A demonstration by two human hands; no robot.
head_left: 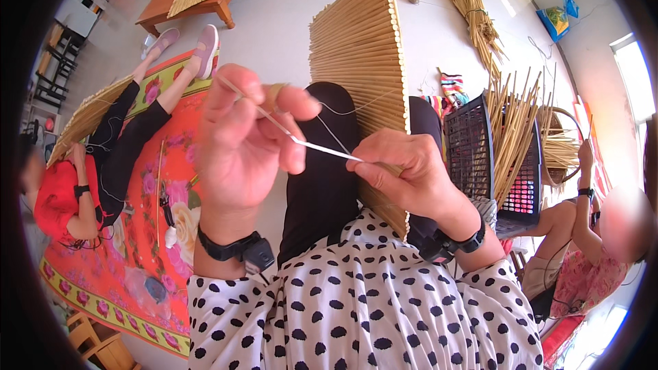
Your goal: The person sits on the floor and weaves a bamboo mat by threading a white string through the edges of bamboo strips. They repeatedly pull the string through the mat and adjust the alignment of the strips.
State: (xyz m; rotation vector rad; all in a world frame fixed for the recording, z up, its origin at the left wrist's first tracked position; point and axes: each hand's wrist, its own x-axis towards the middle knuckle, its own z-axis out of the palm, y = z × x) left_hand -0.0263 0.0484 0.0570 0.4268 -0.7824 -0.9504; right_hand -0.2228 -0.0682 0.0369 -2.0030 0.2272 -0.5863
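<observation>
Between my two raised hands stretches a white cord [322,147], taut at its right part. My right hand [404,168] is closed, pinching its right end between thumb and forefinger. Thumb and fingers of my left hand [233,151] close round the other part of the strand; this hand is somewhat blurred. A thinner thread loops from near the left fingers to the right fingertips and over toward the reed mat [356,44]. That mat, made of tied golden stalks, stands on edge between my knees, its cut stalk ends forming a row on the right.
A black plastic crate [469,144] holding long stalks [510,130] stands at my right. Beyond lies a tied stalk bundle [476,17]. A low wooden table [223,10] carries another mat. Persons sit at left, on a red flowered rug [137,233], and at right [582,274].
</observation>
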